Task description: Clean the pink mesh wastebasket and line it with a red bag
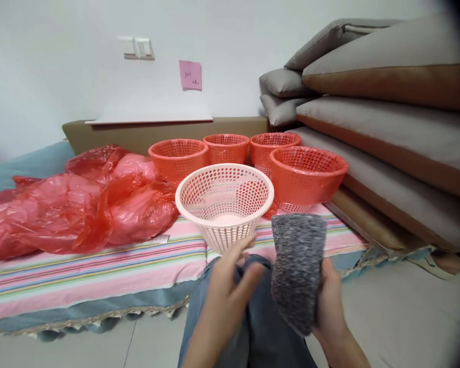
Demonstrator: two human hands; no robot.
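above denim knees (270, 327), right hand (329, 301) pinching flecked grey fabric (298, 271), left hand (230, 283) spread, round perforated plastic basket (225, 224)

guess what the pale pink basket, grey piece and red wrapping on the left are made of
Pale pink basket: probably moulded plastic, smooth; regular holes, rounded rim.
Grey piece: likely knitted fabric, matte; flecked, without shine.
Red wrapping: apparently thin plastic film, glossy; crinkled, translucent.

The light is bright (right corners dark).
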